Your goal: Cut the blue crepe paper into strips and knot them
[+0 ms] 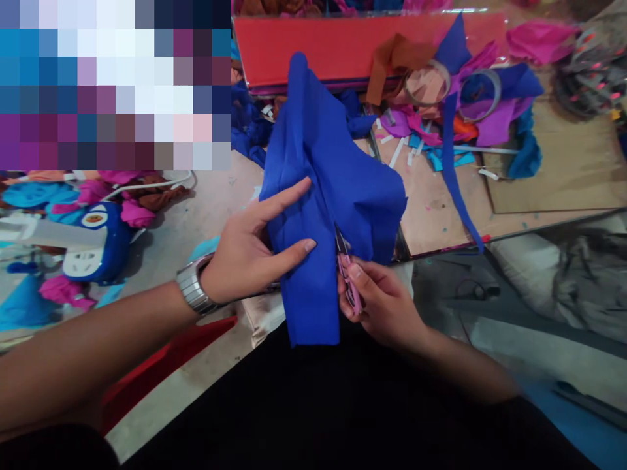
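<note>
Two bare hands at a cluttered worktable, scissors in a blue cloth.

A large blue cloth (313, 196) lies in the center, its far part over the table (206, 202) and its near end over the person's dark-clothed lap (313, 405). The left hand (255, 254), with a metal watch (194, 284) on its wrist, has thumb and index finger spread wide on top of the cloth's left side; whether its other fingers grip the cloth underneath cannot be seen. The right hand (385, 303) is curled closed around the pink handles of a pair of scissors (349, 274), whose blades point to the far side, at a slit in the cloth.

At the far side is a flat red sheet (313, 49). To the far right, two round rings (426, 83) rest among pink, purple, orange and blue scraps (494, 124), near a piece of brown cardboard (553, 163). To the left, a blue and white power strip (93, 251) sits beside more colored scraps.
</note>
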Available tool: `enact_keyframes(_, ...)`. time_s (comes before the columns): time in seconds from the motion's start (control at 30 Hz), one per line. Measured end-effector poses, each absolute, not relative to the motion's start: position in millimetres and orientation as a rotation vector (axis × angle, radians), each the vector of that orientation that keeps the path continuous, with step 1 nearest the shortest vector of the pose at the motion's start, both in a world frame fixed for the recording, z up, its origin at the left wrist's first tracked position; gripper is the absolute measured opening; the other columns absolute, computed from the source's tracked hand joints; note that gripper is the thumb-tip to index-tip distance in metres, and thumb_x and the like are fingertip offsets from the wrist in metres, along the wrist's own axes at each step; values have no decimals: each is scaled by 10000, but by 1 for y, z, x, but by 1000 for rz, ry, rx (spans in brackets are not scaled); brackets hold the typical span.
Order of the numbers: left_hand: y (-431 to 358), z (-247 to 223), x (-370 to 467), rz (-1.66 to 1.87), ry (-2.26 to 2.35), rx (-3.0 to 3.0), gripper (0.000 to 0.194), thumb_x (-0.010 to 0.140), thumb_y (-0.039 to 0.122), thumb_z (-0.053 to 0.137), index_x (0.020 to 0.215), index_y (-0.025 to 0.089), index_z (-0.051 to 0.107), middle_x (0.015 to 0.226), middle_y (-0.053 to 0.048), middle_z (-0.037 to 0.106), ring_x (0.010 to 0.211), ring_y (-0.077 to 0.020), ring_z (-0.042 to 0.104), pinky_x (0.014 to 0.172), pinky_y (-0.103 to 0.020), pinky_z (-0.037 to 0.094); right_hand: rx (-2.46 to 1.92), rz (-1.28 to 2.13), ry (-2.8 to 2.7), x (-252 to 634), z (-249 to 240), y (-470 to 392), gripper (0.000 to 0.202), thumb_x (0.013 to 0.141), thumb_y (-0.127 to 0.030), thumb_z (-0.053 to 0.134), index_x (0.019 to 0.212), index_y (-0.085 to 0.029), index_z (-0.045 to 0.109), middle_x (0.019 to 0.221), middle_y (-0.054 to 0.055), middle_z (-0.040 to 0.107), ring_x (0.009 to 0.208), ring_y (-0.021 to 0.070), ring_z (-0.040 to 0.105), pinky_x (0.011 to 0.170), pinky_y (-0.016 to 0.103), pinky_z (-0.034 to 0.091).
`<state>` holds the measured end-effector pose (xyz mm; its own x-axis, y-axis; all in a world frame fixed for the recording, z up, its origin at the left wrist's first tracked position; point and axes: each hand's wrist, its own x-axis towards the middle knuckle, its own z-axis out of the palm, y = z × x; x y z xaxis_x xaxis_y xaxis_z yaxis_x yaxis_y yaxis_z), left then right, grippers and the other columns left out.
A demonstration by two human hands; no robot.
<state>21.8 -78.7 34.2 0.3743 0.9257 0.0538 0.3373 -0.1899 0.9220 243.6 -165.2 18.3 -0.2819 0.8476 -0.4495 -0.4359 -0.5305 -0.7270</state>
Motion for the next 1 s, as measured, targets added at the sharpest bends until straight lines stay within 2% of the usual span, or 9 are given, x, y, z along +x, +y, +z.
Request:
enact_keyframes(0.1, -81, 38, 20, 858, 1132, 1818, 822, 860, 578, 758, 1579, 303, 469, 1644, 101, 480, 1601, -333, 323, 1351, -471, 297, -1089, 1943, -687, 244, 17, -166, 340, 997, -505, 678, 880, -187, 691, 777, -4, 620, 552, 81, 576, 470, 208, 380)
enact_keyframes(0.2, -82, 39, 19, 899, 1110, 1860, 826, 896, 554, 739, 1609, 283, 421, 1676, 87, 435, 1612, -350, 286, 1368, -486, 252, -1096, 1937, -737, 242, 15, -164, 365, 1005, -531, 657, 883, -190, 690, 744, -7, 600, 575, 88, 578, 486, 207, 387)
enact_keyframes(0.4, -76, 32, 14, 1018, 905, 2065, 914, 862, 391, 830, 1642, 256, 375, 1701, -48, 409, 1571, -346, 397, 1351, -550, 297, -1035, 1875, -748, 234, 16, -153, 352, 1011, -502, 662, 869, -180, 684, 705, -21, 582, 529, 65, 528, 475, 205, 341)
enact_keyframes(0.47, -76, 32, 13, 1007, 926, 2080, 909, 870, 404, 823, 1647, 283, 366, 1710, -25, 392, 1577, -339, 390, 1359, -540, 295, -1013, 1868, -734, 232, 19, -150, 354, 995, -498, 687, 848, -175, 677, 712, -28, 580, 502, 53, 517, 470, 208, 337)
enact_keyframes(0.6, -78, 37, 13, 934, 1038, 1962, 846, 912, 532, 754, 1639, 326, 375, 1718, 59, 368, 1621, -352, 283, 1394, -519, 234, -991, 1862, -692, 228, 22, -150, 318, 987, -467, 710, 863, -175, 687, 776, -25, 605, 484, 40, 520, 461, 213, 346)
enact_keyframes(0.83, -79, 38, 16, 959, 1054, 1897, 851, 904, 541, 769, 1631, 304, 395, 1703, 29, 400, 1610, -377, 298, 1384, -586, 241, -954, 1877, -634, 227, 20, -156, 268, 1013, -406, 691, 867, -182, 675, 794, -30, 606, 487, 32, 533, 463, 207, 339)
enact_keyframes(1.0, -80, 38, 17, 952, 1063, 1898, 862, 903, 541, 766, 1636, 297, 385, 1700, 33, 404, 1605, -383, 308, 1381, -588, 254, -943, 1886, -565, 224, 17, -156, 328, 995, -435, 709, 804, -177, 641, 701, -51, 543, 451, 34, 504, 446, 199, 325)
